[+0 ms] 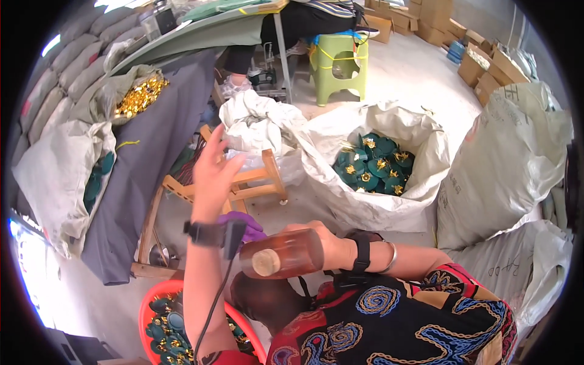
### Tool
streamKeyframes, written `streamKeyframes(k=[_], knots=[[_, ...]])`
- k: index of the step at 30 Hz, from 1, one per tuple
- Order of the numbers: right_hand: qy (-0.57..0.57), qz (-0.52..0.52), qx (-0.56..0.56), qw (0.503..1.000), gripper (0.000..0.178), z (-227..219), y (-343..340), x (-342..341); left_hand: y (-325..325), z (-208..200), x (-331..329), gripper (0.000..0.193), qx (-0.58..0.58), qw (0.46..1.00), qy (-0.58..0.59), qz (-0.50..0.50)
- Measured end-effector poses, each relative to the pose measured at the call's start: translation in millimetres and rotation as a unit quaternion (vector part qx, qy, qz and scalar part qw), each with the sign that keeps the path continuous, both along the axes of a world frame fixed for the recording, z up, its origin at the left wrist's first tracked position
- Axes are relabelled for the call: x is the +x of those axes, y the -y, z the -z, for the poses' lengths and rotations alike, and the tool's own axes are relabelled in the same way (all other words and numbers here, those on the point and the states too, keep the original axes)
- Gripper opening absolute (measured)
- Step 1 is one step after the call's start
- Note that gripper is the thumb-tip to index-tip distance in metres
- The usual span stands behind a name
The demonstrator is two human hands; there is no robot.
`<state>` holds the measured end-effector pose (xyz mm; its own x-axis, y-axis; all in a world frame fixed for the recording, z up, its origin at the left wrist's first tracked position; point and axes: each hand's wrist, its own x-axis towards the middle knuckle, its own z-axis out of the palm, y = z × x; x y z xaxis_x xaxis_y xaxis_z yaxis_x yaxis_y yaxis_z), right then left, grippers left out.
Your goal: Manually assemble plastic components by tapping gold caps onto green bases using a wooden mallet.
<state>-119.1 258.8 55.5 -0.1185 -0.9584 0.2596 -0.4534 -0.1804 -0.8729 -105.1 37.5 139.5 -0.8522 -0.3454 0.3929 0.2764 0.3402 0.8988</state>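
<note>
My left hand [216, 173] is raised in front of the wooden stool frame [267, 173], slightly blurred. Its fingers are apart with nothing in them. A dark strap with a black block and cable circles that wrist. My right hand [331, 246] is closed around an amber see-through bottle [298, 252], which lies tilted on its side. The bottle's pale round end points to the lower left; I cannot tell whether it is a cap. Something purple, like a glove [240, 225], shows between my left wrist and the bottle.
A white sack [426, 182] holds green discs with gold flower-shaped pieces [377, 167]. Similar pieces fill a red basin [145, 310] beside my left forearm. Gold pieces [143, 96] lie in a sack at left. A green stool [340, 70], another person's legs, full sacks and cardboard boxes [435, 21] stand farther off.
</note>
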Motion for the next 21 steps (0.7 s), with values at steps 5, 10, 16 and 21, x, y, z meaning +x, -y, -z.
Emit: streamKeyframes(k=[5, 10, 16, 21], knots=[[-0.076, 0.075, -0.165, 0.981, 0.036, -2, 12, 4, 61, 88, 145, 0.042, 0.068, 0.962, 0.101, -0.246], [-0.047, 0.128, -0.006, 0.991, 0.040, -24, -22, 2, 57, 138, 320, 0.030, 0.113, 0.837, 0.172, -0.507], [0.050, 0.162, -0.083, 0.982, 0.043, -15, 8, 10, -13, 211, 454, 0.026, -0.133, 0.729, 0.381, -0.553], [0.067, 0.156, -0.057, 0.984, 0.031, -19, 16, 23, -25, 242, 392, 0.027, -0.246, 0.737, 0.434, -0.456]])
